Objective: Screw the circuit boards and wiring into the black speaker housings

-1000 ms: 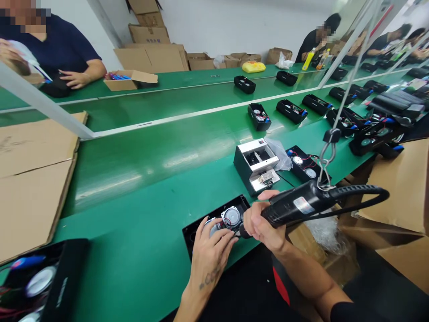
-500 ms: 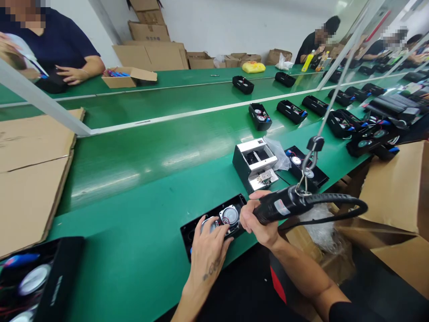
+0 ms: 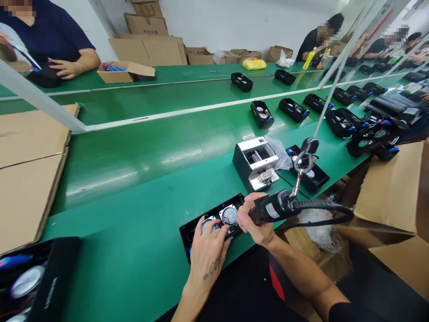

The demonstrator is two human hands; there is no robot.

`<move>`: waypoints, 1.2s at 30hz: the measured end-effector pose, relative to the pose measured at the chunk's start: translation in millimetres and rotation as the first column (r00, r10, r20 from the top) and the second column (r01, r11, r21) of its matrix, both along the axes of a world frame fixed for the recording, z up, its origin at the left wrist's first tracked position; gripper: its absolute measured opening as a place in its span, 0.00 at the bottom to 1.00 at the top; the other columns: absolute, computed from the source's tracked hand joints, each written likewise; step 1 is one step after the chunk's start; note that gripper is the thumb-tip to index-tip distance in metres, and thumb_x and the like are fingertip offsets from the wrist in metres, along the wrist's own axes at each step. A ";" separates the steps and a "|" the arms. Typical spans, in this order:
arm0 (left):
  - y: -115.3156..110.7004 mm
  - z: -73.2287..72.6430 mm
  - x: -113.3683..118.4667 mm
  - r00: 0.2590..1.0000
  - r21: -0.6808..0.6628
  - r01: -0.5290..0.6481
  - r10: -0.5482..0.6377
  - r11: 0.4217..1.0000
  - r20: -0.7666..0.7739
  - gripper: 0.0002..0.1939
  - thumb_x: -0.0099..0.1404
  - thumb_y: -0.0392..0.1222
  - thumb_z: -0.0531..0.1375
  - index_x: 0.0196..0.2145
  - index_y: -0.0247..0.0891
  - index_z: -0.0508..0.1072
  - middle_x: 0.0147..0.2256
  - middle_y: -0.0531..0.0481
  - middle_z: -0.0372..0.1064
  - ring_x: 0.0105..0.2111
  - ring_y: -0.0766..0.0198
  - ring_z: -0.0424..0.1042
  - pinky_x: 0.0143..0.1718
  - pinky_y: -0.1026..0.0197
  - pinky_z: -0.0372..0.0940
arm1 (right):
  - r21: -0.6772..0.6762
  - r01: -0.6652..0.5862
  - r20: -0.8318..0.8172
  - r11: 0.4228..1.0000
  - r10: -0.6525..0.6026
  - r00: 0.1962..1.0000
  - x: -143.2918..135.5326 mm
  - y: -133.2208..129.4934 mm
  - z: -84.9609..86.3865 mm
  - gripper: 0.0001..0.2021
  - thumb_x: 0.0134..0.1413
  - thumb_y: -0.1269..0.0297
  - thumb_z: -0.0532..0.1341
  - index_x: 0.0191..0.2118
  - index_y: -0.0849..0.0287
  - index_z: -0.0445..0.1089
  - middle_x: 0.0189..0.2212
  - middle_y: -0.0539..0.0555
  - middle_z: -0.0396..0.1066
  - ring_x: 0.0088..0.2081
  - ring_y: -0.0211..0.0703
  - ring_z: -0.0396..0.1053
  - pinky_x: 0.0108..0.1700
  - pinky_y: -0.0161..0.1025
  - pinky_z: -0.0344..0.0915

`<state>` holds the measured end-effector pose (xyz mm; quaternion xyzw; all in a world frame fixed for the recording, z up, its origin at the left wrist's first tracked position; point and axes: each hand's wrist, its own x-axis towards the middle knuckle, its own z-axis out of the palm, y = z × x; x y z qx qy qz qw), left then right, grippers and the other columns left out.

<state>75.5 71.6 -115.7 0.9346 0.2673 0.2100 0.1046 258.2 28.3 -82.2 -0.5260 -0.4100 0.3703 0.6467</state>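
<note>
My right hand (image 3: 256,223) is wrapped around a black electric screwdriver (image 3: 276,206), which hangs by a metal hook from a cord and slants down to the left. Its tip is hidden behind my fingers, at the right end of an open black speaker box (image 3: 191,229). Two round speakers lie in that box: one speaker (image 3: 229,215) shows in full. My left hand (image 3: 209,246) curls its fingers over the other speaker (image 3: 208,224) and partly covers it. Thin red wires run between the two.
Just behind the box stands a silver-and-black screw feeder (image 3: 256,163), beside another open speaker box (image 3: 310,176). A larger black box (image 3: 50,281) is at lower left, near flat cardboard (image 3: 30,179). Several black boxes line the belt. An open carton (image 3: 392,188) stands right; co-workers sit across.
The screwdriver's rear end and its hook have shifted slightly left, and its cable loop has drawn in. My left hand stays on the speaker. The view has turned a little.
</note>
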 end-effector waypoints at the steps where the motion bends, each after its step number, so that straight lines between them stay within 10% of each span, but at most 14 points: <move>1: -0.5 0.0 0.6 1.000 -0.009 -0.008 0.008 1.000 0.007 0.09 0.73 0.35 0.63 0.50 0.37 0.74 0.40 0.49 0.79 0.52 0.50 0.74 0.68 0.37 0.53 | 0.009 0.003 0.020 1.000 -0.003 1.000 0.4 -0.5 0.7 0.26 0.63 0.51 0.66 0.48 0.67 0.56 0.27 0.49 0.57 0.32 0.22 0.63 0.36 0.24 0.62; 11: -2.5 9.4 7.3 0.982 -0.016 -0.079 0.081 0.997 0.170 0.10 0.75 0.46 0.65 0.49 0.42 0.79 0.42 0.50 0.77 0.54 0.47 0.72 0.67 0.37 0.57 | 0.378 -0.174 0.069 0.909 0.160 0.985 0.9 -5.7 33.7 0.17 0.71 0.78 0.50 0.58 0.57 0.47 0.27 0.45 0.53 0.27 0.16 0.60 0.33 0.18 0.62; 36: -20.0 29.1 8.1 0.825 0.008 0.175 -0.151 0.985 0.545 0.10 0.72 0.29 0.65 0.48 0.38 0.78 0.40 0.52 0.78 0.45 0.64 0.75 0.63 0.51 0.68 | 0.439 -0.031 -0.269 0.898 0.165 0.949 -1.0 -31.7 77.6 0.13 0.74 0.66 0.52 0.59 0.56 0.52 0.19 0.44 0.40 0.18 0.20 0.49 0.26 0.19 0.59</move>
